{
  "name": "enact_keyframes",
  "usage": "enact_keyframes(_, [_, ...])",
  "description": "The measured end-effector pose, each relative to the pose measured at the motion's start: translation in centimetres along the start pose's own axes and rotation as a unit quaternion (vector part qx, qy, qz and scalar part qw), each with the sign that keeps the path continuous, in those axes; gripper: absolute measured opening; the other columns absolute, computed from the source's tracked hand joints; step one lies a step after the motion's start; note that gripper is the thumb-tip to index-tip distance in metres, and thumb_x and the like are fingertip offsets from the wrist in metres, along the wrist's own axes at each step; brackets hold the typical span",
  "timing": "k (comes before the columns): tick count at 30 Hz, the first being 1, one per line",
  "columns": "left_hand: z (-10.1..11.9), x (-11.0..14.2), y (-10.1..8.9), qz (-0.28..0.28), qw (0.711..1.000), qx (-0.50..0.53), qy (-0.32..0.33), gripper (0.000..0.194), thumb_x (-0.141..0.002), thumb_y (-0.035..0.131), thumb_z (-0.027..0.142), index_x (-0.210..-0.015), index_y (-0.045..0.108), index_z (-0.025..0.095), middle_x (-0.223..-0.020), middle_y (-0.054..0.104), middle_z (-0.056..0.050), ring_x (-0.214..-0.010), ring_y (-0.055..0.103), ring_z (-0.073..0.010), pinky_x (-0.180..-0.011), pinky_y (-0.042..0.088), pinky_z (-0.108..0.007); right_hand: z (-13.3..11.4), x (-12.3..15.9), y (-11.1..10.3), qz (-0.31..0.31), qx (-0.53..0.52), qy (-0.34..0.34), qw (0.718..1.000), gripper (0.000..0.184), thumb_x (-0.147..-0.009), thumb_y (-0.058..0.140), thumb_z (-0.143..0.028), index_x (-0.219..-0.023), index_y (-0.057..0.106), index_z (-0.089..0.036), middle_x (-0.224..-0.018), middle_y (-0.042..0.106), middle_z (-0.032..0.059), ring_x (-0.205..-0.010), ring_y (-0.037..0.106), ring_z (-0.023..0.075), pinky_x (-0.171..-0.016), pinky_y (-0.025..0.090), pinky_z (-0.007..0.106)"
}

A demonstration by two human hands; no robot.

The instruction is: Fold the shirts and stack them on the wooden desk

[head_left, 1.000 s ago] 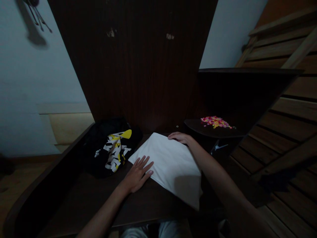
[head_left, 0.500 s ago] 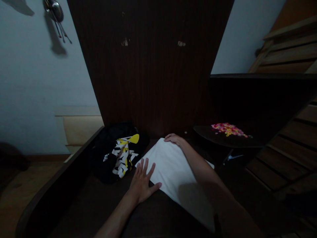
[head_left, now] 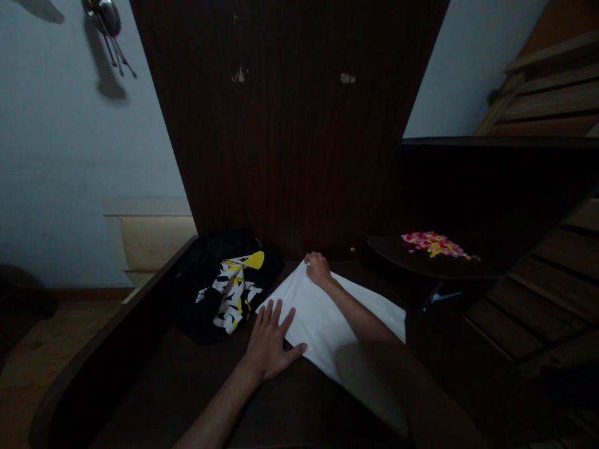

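A white cloth point(head_left: 299, 312) lies slantwise on the dark wooden surface, its outline pointed at the far end. My left hand point(head_left: 270, 344) rests open, fingers spread, with its fingertips on the cloth's left edge and the palm over the dark wood. At the far corner, the curled fingers of my right hand point(head_left: 318, 268) are closed on the cloth's edge. My right forearm crosses over the cloth and covers part of it. Left of the cloth sits a bundled black garment point(head_left: 187, 305) with a white and yellow print.
A tall dark wood panel point(head_left: 290, 143) stands at the back. On the right, a small rounded shelf point(head_left: 388, 252) bears a pile of pink and yellow bits point(head_left: 435, 244). A raised side board point(head_left: 116, 340) bounds the left. Keys hang from a door knob point(head_left: 110, 19).
My right hand has shifted slightly left to the cloth's far corner, and its fingers have curled there. More of the cloth's right side shows. My left hand has stayed put.
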State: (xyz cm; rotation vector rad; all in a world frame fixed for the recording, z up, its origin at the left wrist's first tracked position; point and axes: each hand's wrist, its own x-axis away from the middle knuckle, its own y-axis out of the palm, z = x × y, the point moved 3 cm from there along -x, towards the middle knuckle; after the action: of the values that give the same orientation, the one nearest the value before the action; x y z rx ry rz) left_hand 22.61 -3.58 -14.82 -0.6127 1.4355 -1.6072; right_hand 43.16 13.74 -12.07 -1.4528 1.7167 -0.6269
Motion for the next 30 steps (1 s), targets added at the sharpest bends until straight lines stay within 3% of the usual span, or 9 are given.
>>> enact_keyframes(4, [0.1,-1.5,-0.5,0.051,0.999,-0.004,0.016,0.066,-0.093,0.035,0.064,-0.139,0.051,0.018,-0.15,0.042,-0.016,-0.142,0.029,-0.0389,-0.115,0.023,-0.06,-1.7,1.9,1.4,-0.058,0.107,-0.208,0.971,0.04,-0.088,0.04,-0.011,-0.116,0.068,-0.016,-0.131,0.061,0.0132,-0.128,0.049,0.0264,-0.109,0.037,0.044])
enact_keyframes(6, [0.4,-2.8,-0.6,0.06,0.997,0.0,0.044,0.061,-0.098,0.029,0.055,-0.137,0.05,0.013,-0.15,0.042,-0.018,-0.144,0.026,-0.0348,-0.117,0.024,-0.055,-1.7,2.5,2.3,-0.095,0.117,-0.268,0.952,0.045,-0.094,0.033,-0.017,-0.127,0.063,-0.013,-0.138,0.057,0.0137,-0.134,0.046,0.0259,-0.113,0.035,0.045])
enact_keyframes(10, [0.7,-5.2,0.4,0.021,0.999,0.013,0.043,0.068,-0.098,0.028,0.052,-0.145,0.036,0.003,-0.154,0.031,-0.023,-0.147,0.017,-0.0333,-0.117,0.025,-0.051,-0.8,2.8,3.2,-0.132,0.121,-0.273,0.945,0.052,-0.099,0.029,-0.028,-0.14,0.049,-0.003,-0.148,0.044,0.0185,-0.142,0.035,0.0266,-0.117,0.029,0.045])
enact_keyframes(13, [0.6,-5.9,1.4,-0.009,1.0,0.013,0.012,0.074,-0.097,0.029,0.055,-0.149,0.028,0.003,-0.156,0.025,-0.023,-0.147,0.017,-0.0333,-0.118,0.021,-0.051,0.2,2.7,2.8,-0.149,0.139,-0.262,0.943,0.056,-0.101,0.03,-0.036,-0.146,0.041,-0.004,-0.152,0.037,0.0187,-0.144,0.031,0.0256,-0.119,0.024,0.044])
enact_keyframes(17, [0.5,-5.6,1.3,-0.034,0.999,0.01,-0.008,0.078,-0.095,0.029,0.061,-0.151,0.027,0.007,-0.158,0.022,-0.019,-0.148,0.016,-0.0327,-0.12,0.016,-0.051,2.0,2.1,1.4,-0.165,0.161,-0.2,0.952,0.062,-0.101,0.028,-0.048,-0.151,0.032,-0.013,-0.157,0.028,0.0133,-0.147,0.024,0.0241,-0.12,0.02,0.043])
enact_keyframes(21, [1.0,-5.9,0.4,-0.034,0.999,0.011,-0.01,0.077,-0.091,0.037,0.061,-0.148,0.033,0.009,-0.156,0.028,-0.019,-0.146,0.022,-0.0362,-0.117,0.021,-0.054,3.1,1.9,0.9,-0.171,0.17,-0.161,0.957,0.063,-0.101,0.026,-0.051,-0.153,0.029,-0.016,-0.159,0.022,0.0102,-0.148,0.018,0.0266,-0.12,0.018,0.046])
enact_keyframes(24, [1.5,-6.7,0.1,-0.009,1.0,0.002,-0.014,0.064,-0.088,0.047,0.054,-0.134,0.05,0.01,-0.147,0.044,-0.022,-0.137,0.037,-0.0395,-0.112,0.029,-0.055,2.9,2.1,1.0,-0.133,0.175,-0.19,0.957,0.062,-0.101,0.029,-0.046,-0.15,0.034,-0.009,-0.157,0.028,0.0149,-0.149,0.014,0.0293,-0.121,0.016,0.049])
enact_keyframes(26, [1.6,-7.2,0.2,0.023,1.0,0.008,-0.008,0.056,-0.091,0.045,0.05,-0.13,0.053,0.01,-0.144,0.046,-0.022,-0.137,0.037,-0.0392,-0.112,0.029,-0.055,2.5,2.4,1.0,-0.109,0.167,-0.236,0.951,0.058,-0.101,0.031,-0.041,-0.147,0.04,-0.008,-0.155,0.033,0.0164,-0.149,0.014,0.0295,-0.121,0.015,0.051])
enact_keyframes(30, [1.3,-7.8,1.5,0.019,0.999,0.031,0.031,0.068,-0.096,0.031,0.056,-0.15,0.03,0.015,-0.159,0.025,-0.014,-0.147,0.016,-0.0358,-0.117,0.019,-0.056,2.7,3.4,0.6,-0.132,0.124,-0.291,0.939,0.053,-0.101,0.033,-0.036,-0.147,0.041,-0.01,-0.153,0.036,0.0148,-0.147,0.023,0.0263,-0.121,0.019,0.049])
